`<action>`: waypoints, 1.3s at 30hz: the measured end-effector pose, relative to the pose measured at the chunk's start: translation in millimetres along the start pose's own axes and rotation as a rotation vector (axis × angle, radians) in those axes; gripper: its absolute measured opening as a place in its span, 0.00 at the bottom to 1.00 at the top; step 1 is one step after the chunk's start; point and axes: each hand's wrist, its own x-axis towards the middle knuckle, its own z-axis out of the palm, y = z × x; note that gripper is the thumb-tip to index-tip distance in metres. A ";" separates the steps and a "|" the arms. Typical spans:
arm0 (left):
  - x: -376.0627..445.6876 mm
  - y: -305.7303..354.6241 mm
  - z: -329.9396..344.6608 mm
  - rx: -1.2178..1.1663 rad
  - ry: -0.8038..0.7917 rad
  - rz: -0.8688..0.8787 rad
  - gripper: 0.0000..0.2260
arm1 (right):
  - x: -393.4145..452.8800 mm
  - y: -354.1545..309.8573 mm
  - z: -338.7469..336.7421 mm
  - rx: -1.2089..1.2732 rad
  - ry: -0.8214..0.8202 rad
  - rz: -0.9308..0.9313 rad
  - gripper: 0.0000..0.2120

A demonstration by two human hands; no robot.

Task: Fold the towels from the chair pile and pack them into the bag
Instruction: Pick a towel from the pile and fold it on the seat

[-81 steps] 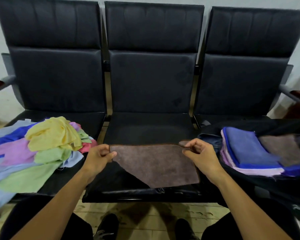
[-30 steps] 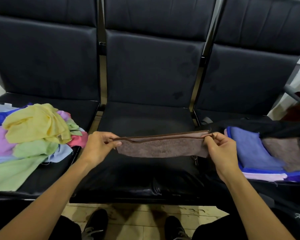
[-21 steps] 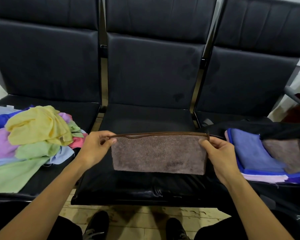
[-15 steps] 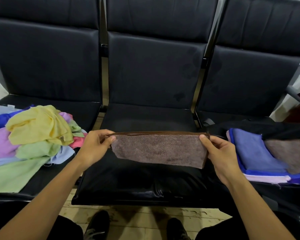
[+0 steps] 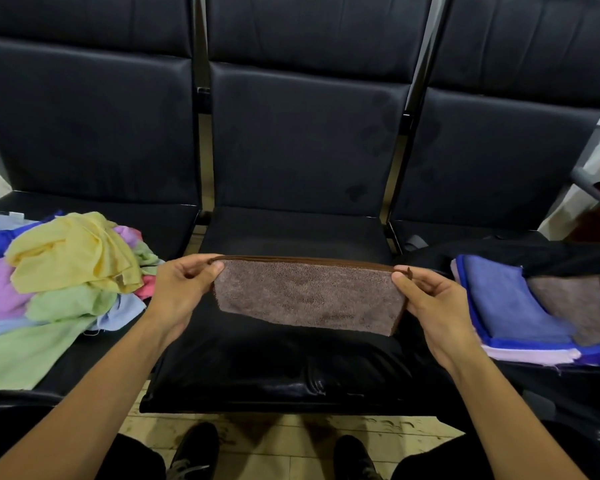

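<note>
A brown towel, folded in half, hangs above the middle seat. My left hand pinches its top left corner and my right hand pinches its top right corner, so the top edge is stretched level between them. On the left seat lies a loose pile of towels in yellow, green, purple, pink and blue. On the right seat a black bag lies open, holding folded towels in blue, lilac and brown.
Three black padded chairs stand joined in a row, with metal posts between the backs. An armrest juts out at the far right. Below the seat edge are a tiled floor and my shoes.
The towel was lifted off the middle seat and folded in half. It hung straight down, then its lower edge swung away from me and tilted. Both hands kept their grip on the corners.
</note>
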 end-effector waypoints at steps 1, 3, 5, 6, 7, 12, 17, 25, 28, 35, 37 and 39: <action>-0.1 0.4 0.3 -0.016 0.018 0.006 0.08 | -0.6 -0.1 0.5 0.001 -0.003 -0.005 0.08; -0.2 1.2 0.4 -0.027 0.038 0.019 0.09 | -1.4 -0.1 1.6 -0.005 -0.009 -0.010 0.08; -0.9 2.7 0.6 0.003 0.062 0.041 0.09 | -2.1 -1.7 2.4 -0.001 -0.008 -0.011 0.07; -1.4 3.5 1.0 0.037 0.078 0.061 0.08 | -2.3 -2.2 2.5 0.001 -0.007 -0.011 0.07; -1.9 4.4 1.1 0.076 0.091 0.085 0.08 | -2.3 -2.5 2.7 0.001 -0.008 -0.011 0.07; -1.1 5.1 -0.1 0.199 0.101 0.189 0.09 | -2.4 -3.4 4.0 0.004 0.003 -0.010 0.07; -3.3 9.4 2.4 0.219 0.121 0.286 0.08 | -1.0 -2.8 4.4 -0.018 0.001 -0.002 0.07; 1.8 4.1 1.2 0.395 0.153 0.358 0.07 | -1.8 -0.8 8.1 0.032 0.014 -0.021 0.15; 0.8 3.4 4.4 0.489 0.187 0.376 0.06 | -3.1 -1.7 7.6 0.000 -0.008 -0.023 0.08; -8.6 8.9 13.7 0.480 0.223 0.545 0.10 | -3.6 2.2 17.3 -0.179 0.022 -0.162 0.03; -9.1 9.9 16.2 0.487 0.236 0.552 0.10 | -3.0 4.4 21.5 -0.260 0.085 -0.232 0.03; -7.4 9.7 17.0 0.499 0.238 0.520 0.10 | -1.9 8.0 24.2 -0.306 0.129 -0.286 0.02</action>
